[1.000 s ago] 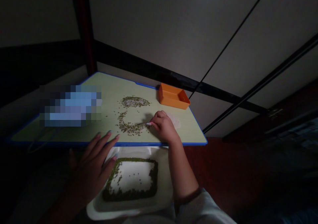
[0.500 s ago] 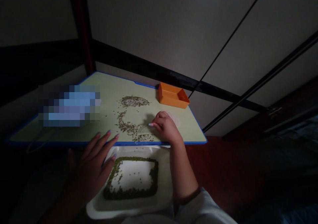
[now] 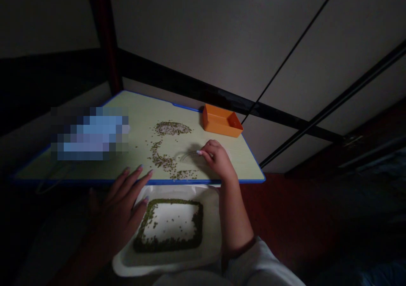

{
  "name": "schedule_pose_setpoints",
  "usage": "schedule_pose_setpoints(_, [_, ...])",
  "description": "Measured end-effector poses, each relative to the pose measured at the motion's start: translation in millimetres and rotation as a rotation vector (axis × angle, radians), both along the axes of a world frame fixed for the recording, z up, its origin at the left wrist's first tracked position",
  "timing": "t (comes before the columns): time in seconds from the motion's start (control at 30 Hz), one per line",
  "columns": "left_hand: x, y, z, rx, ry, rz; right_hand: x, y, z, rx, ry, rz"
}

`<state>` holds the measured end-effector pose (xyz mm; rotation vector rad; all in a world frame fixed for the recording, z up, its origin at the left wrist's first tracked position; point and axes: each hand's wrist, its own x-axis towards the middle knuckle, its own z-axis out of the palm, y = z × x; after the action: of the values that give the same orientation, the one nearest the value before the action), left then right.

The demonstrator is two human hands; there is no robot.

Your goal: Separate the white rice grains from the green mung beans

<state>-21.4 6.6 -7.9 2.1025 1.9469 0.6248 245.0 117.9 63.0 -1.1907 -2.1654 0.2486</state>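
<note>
My right hand (image 3: pixel 215 155) is closed in a pinch on a thin, curved, two-lined tool (image 3: pixel 189 154), possibly tweezers. The tool points left over the tabletop, near a curved trail of small green beans (image 3: pixel 163 161) mixed with pale grains. Behind that trail lies a larger mixed heap (image 3: pixel 173 128). My left hand (image 3: pixel 122 205) is open, fingers spread, over the left rim of a white basin (image 3: pixel 211 252). Many green beans (image 3: pixel 168 246) line the edges of the basin's floor. A smaller strip of beans (image 3: pixel 184 174) lies by the table's front edge.
An orange open box (image 3: pixel 222 127) stands at the table's back right. The pale table (image 3: pixel 139 108) has a blue rim. A blurred-out, screen-like object (image 3: pixel 91 133) is at the left, with a cable (image 3: pixel 47 184) near it. Cabinet panels (image 3: pixel 206 45) rise behind.
My right hand has drawn slightly right, away from the bean trail, with the thin tool still pinched. My left hand has stayed almost in place.
</note>
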Motion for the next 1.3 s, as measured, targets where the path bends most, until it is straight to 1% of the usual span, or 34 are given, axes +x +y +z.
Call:
schedule_pose_setpoints(0.07, [-0.3,0.1,-0.6,-0.011,0.001,-0.003,6.4,-0.4,1.9,-0.047,0.083,0.009])
schedule_pose_setpoints(0.13, [-0.8,0.1,-2.6,0.003,0.003,-0.004,12.1,-1.8,4.0,-0.120,0.134,0.046])
schedule_pose_setpoints(0.27, [-2.6,0.1,-7.3,0.026,0.011,-0.013,12.5,-6.7,7.5,-0.316,0.122,0.181])
schedule_pose_setpoints(0.37, [-3.1,0.2,-7.4,0.021,0.016,-0.015,2.7,-9.1,7.4,-0.381,0.081,0.249])
schedule_pose_setpoints(0.47, [-2.1,0.5,-5.8,0.017,0.014,-0.013,-8.3,-8.8,5.3,-0.372,0.041,0.309])
schedule_pose_setpoints(0.53, [-1.5,0.5,-5.3,0.021,0.005,-0.005,-13.4,-7.8,3.7,-0.354,0.009,0.320])
schedule_pose_setpoints(0.67, [-1.7,0.2,-5.9,0.017,-0.006,-0.007,-18.0,-5.7,1.3,-0.306,-0.044,0.262])
schedule_pose_setpoints(0.93, [-0.4,-0.2,-4.1,0.028,-0.010,-0.005,-19.1,-0.3,-4.4,-0.197,-0.068,0.159])
schedule_pose_setpoints(1.03, [0.0,0.4,-4.5,0.042,-0.010,-0.001,-15.1,-0.7,-4.3,-0.200,-0.049,0.134])
schedule_pose_setpoints(1.17, [-1.0,0.6,-5.1,0.040,-0.022,-0.007,-12.0,-3.1,-2.8,-0.252,-0.014,0.173])
schedule_pose_setpoints(1.3, [-1.5,0.5,-5.9,0.036,-0.035,0.002,-19.4,-2.9,-3.5,-0.274,-0.041,0.246])
